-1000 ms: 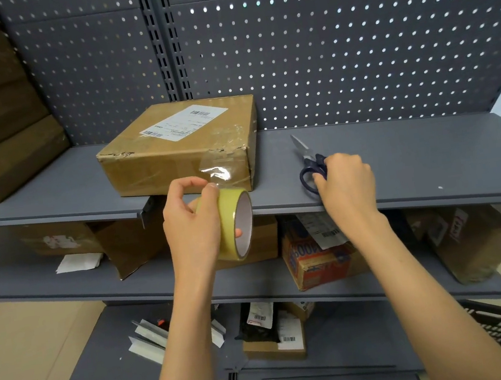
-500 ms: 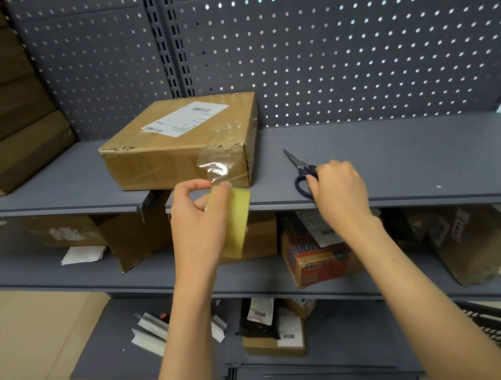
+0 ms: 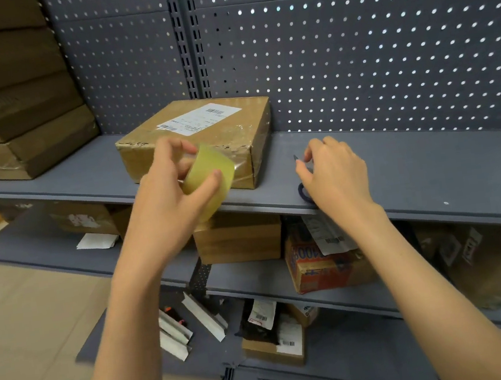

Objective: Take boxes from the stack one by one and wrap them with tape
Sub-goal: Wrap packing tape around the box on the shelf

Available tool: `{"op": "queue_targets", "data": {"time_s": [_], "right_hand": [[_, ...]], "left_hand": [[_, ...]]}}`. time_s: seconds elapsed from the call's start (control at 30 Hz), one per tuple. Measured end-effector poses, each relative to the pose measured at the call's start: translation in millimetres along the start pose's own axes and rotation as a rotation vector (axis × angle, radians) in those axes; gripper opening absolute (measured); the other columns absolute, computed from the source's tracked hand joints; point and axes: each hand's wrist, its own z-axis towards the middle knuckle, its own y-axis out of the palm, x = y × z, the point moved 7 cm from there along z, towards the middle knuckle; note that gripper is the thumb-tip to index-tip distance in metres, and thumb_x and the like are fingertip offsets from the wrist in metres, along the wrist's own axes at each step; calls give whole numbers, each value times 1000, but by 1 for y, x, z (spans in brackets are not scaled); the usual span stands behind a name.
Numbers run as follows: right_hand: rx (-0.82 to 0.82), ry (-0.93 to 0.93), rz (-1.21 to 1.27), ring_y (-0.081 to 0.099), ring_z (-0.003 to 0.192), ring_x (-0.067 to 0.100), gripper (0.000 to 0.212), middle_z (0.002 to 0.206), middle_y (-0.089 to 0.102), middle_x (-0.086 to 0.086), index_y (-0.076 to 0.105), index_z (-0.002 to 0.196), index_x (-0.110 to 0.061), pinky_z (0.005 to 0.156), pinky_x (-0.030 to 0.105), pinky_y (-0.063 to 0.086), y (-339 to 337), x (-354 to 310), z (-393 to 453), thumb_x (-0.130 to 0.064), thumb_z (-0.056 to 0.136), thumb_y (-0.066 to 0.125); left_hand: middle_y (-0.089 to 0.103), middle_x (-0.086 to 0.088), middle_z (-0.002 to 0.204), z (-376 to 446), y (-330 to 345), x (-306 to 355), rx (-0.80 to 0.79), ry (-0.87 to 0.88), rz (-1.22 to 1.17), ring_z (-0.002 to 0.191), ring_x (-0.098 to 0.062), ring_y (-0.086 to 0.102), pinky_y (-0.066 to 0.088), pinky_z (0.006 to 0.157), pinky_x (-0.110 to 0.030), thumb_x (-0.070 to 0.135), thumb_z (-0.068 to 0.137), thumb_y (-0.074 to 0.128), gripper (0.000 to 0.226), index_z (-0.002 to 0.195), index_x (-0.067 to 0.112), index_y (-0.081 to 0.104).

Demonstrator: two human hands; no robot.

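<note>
Head view: my left hand grips the yellow tape roll just in front of the cardboard box on the grey shelf. My right hand, fingers curled, rests over the scissors beside the box; whether it actually holds them, can't tell. Stack of boxes far left.
</note>
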Motion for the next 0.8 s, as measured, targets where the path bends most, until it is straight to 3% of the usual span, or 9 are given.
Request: {"op": "queue_targets", "data": {"time_s": [0.07, 0.2, 0.33, 0.6, 0.8], "right_hand": [[20, -27, 20, 50, 109, 29, 28, 113, 55, 10, 56, 111, -8, 81, 36, 38, -6, -10, 4, -30, 100, 43], [59, -61, 18, 51, 105, 27, 27, 111, 56, 9, 57, 109, -9, 74, 31, 33, -14, -31, 13, -30, 99, 44], [111, -51, 44, 51, 100, 26, 25, 106, 56, 7, 59, 104, -9, 71, 30, 30, -18, -55, 24, -30, 98, 46], [180, 1, -8, 52, 101, 26, 26, 109, 58, 7, 60, 105, -10, 73, 31, 31, -7, -121, 38, -29, 98, 44], [208, 81, -67, 51, 104, 27, 27, 110, 58, 7, 60, 107, -10, 76, 33, 34, 7, -154, 34, -31, 97, 45]], "left_hand": [[57, 27, 88, 6, -16, 0, 16, 45, 113, 80, 1, 60, 53, 70, -30, 26, 90, 62, 30, 110, 25, 40], [58, 10, 94, 21, -46, -10, 15, 95, 268, 84, -21, 62, 53, 75, -48, 21, 90, 61, 32, 115, 22, 41], [62, -4, 97, 42, -76, -33, 34, 116, 344, 84, -27, 60, 52, 76, -47, 16, 89, 63, 34, 117, 15, 44], [60, -5, 98, 90, -120, -114, -45, 98, 378, 83, -27, 59, 49, 77, -42, 10, 86, 66, 33, 113, 14, 47], [62, -10, 104, 121, -123, -166, -150, 156, 421, 86, -33, 61, 51, 79, -49, 13, 85, 68, 35, 113, 16, 47]]}}
